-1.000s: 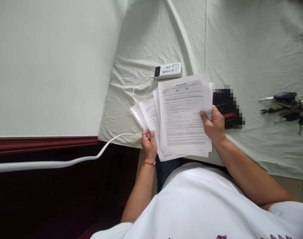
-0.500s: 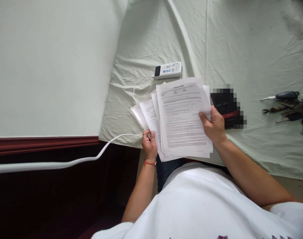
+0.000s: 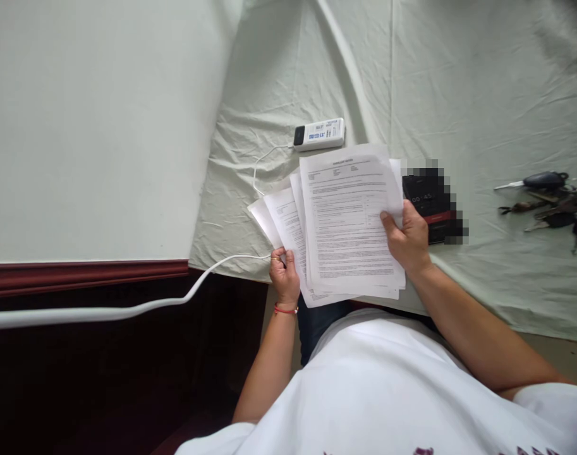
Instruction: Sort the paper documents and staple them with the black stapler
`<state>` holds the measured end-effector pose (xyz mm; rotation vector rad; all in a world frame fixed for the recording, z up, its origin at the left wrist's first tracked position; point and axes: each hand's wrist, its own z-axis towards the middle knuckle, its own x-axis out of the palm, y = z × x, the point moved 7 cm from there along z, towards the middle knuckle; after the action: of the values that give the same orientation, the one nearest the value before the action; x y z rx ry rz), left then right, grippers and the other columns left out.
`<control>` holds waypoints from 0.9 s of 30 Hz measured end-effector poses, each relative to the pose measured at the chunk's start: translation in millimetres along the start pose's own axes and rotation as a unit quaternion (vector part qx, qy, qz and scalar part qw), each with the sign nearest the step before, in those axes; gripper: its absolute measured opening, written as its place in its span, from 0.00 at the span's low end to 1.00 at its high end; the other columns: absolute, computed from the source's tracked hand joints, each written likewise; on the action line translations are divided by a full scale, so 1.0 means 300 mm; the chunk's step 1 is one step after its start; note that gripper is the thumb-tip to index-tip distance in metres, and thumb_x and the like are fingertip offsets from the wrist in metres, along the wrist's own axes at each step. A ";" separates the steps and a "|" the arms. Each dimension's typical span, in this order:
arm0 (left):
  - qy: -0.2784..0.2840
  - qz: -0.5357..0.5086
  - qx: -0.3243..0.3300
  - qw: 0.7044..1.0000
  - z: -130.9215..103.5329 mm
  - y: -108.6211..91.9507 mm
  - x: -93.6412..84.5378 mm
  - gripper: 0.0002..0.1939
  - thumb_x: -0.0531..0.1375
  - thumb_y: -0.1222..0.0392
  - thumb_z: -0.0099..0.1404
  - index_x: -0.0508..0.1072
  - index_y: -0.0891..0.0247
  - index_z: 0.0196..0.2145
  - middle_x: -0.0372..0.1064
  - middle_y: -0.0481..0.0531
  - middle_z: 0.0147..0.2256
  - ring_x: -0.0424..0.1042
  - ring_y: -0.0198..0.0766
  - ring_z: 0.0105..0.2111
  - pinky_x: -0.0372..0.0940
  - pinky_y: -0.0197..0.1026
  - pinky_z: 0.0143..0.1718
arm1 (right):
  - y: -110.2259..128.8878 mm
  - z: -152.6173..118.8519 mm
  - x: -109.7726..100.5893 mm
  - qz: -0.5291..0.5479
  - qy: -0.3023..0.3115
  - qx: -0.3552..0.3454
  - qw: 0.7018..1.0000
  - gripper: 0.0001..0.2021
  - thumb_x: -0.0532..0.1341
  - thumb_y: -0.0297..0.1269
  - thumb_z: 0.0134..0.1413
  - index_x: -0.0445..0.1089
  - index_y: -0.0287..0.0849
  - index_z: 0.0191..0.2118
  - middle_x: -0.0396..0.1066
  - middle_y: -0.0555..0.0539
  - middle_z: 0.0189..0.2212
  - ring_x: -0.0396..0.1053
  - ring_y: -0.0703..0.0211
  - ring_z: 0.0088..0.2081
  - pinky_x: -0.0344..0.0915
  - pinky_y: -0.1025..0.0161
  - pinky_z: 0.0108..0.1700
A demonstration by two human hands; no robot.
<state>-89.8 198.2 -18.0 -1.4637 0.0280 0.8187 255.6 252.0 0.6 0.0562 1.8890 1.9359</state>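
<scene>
Several printed sheets of paper (image 3: 349, 221) are fanned out over the front edge of the cloth-covered table. My right hand (image 3: 408, 236) grips the right side of the top sheets, its thumb lying on the printed face. At the lower left of the fan, my left hand (image 3: 284, 272) pinches the edge of the left sheets (image 3: 288, 221); it wears a ring and a red bracelet at the wrist. The fingers behind the paper are hidden.
A white power bank (image 3: 319, 134) with a cable lies beyond the papers. A partly pixelated dark phone (image 3: 428, 196) is beside my right hand. Keys (image 3: 548, 202) lie far right. A thick white cable (image 3: 127, 311) crosses the lower left.
The top sheet has shifted very slightly up and to the right with my right hand. Both hands keep their hold on the papers.
</scene>
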 end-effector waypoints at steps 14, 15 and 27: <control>-0.006 0.022 -0.001 1.000 -0.004 -0.006 -0.006 0.22 0.60 0.38 0.69 0.71 0.61 0.41 0.66 0.47 0.31 0.68 0.38 0.34 0.64 0.41 0.42 | 0.012 -0.005 0.013 0.001 0.025 0.005 1.000 0.10 0.62 0.45 0.62 0.71 0.46 0.44 0.78 0.47 0.34 0.76 0.49 0.36 0.70 0.53 0.39; -0.006 0.025 0.004 1.000 -0.004 -0.010 -0.007 0.21 0.59 0.38 0.70 0.71 0.61 0.41 0.66 0.47 0.31 0.67 0.38 0.33 0.64 0.40 0.41 | 0.012 -0.006 0.012 -0.001 0.024 0.006 1.000 0.10 0.62 0.45 0.62 0.71 0.46 0.43 0.78 0.47 0.34 0.75 0.49 0.35 0.70 0.54 0.38; -0.016 0.066 0.028 0.997 -0.010 -0.043 -0.008 0.23 0.58 0.36 0.70 0.70 0.61 0.39 0.60 0.44 0.26 0.60 0.35 0.26 0.59 0.39 0.34 | 0.002 -0.007 0.015 0.001 0.025 0.007 1.000 0.11 0.62 0.45 0.62 0.72 0.46 0.45 0.79 0.46 0.36 0.77 0.47 0.37 0.71 0.51 0.41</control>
<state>-83.9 195.8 -6.2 -1.4059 0.1232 0.9415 250.8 251.5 -0.2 0.0152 1.9352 1.9426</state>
